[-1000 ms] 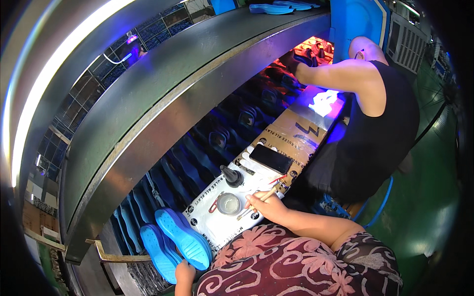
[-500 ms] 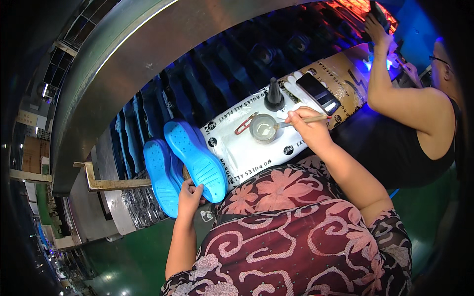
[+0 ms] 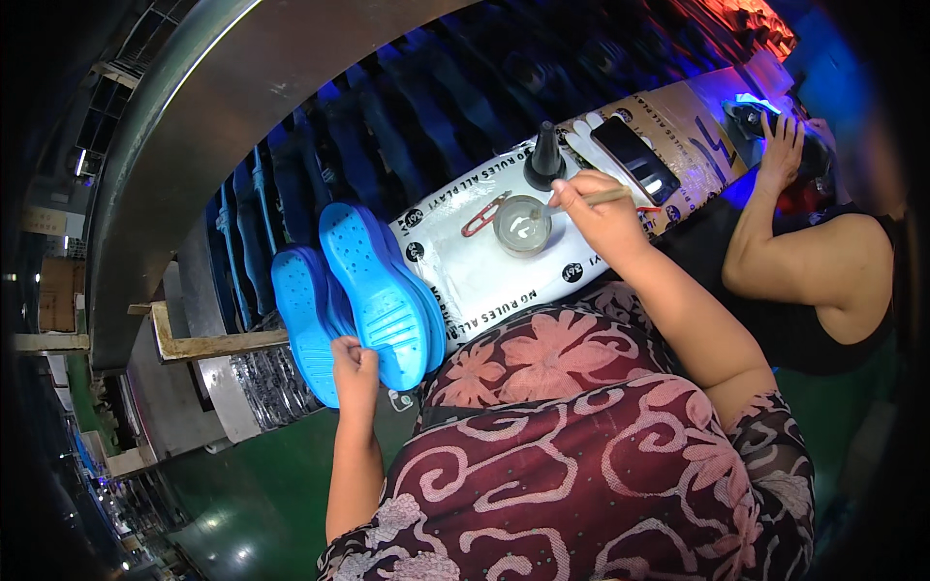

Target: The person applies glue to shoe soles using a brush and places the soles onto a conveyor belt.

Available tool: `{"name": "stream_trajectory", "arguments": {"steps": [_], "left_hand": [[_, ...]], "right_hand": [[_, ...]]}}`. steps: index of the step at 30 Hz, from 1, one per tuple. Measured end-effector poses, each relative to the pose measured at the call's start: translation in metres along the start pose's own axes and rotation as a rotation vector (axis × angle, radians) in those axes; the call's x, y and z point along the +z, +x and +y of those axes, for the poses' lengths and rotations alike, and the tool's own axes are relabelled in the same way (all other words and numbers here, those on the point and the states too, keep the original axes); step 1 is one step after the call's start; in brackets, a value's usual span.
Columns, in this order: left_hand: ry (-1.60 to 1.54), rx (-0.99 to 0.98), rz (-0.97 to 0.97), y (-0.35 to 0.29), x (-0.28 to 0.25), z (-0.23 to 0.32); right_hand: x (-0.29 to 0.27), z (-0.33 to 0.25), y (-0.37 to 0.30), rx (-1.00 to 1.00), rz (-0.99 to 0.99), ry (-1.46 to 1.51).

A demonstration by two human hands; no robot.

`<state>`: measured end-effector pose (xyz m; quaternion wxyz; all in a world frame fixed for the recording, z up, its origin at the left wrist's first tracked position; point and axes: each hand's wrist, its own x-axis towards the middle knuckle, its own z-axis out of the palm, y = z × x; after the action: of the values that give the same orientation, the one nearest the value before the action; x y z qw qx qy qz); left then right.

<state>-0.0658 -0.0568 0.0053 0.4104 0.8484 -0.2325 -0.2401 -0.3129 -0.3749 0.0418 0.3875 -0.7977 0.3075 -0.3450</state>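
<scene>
Two stacks of blue shoe soles lie at the left end of the work surface, a left sole (image 3: 302, 310) and a right sole (image 3: 373, 290) on top. My left hand (image 3: 356, 366) is closed at the inner edge of the right sole's lower end; its fingertips are partly hidden. My right hand (image 3: 603, 215) grips a brush (image 3: 610, 197) by its wooden handle, the tip over the rim of a small glass jar (image 3: 521, 242). Whitish, clear stuff lies in the jar. A red thread snipper (image 3: 481, 221) lies beside the jar, and a black cone-shaped bottle (image 3: 545, 160) stands behind it.
A phone (image 3: 635, 160) and white gloves (image 3: 584, 136) lie right of the bottle. White printed wrap (image 3: 455, 276) covers the surface. Rows of dark soles (image 3: 387, 145) stand behind, beneath a metal hood (image 3: 242, 116). A co-worker's arm (image 3: 775, 223) is at the right; a wooden bar (image 3: 223, 344) juts at left.
My left hand has moved slightly up and left, and the top right sole has shifted left over its stack. The brush has drawn back toward the jar's rim. The co-worker's hand has come down.
</scene>
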Motion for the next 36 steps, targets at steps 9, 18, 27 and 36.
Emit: {"name": "stream_trajectory", "arguments": {"steps": [9,18,27,36], "left_hand": [[-0.792,-0.261,-0.389,-0.016,-0.009,0.048],[-0.446,0.242,-0.046,-0.037,0.040,0.114],[-0.391,0.438,0.062,-0.033,0.062,0.132],[-0.280,0.620,0.076,-0.029,0.061,0.129]], "right_hand": [[-0.001,0.002,-0.007,0.140,0.049,0.066],[-0.020,-0.044,-0.027,0.318,0.122,0.515],[-0.003,-0.104,-0.032,-0.437,-0.104,0.163],[0.010,-0.101,-0.030,-0.504,-0.047,0.038]]}}
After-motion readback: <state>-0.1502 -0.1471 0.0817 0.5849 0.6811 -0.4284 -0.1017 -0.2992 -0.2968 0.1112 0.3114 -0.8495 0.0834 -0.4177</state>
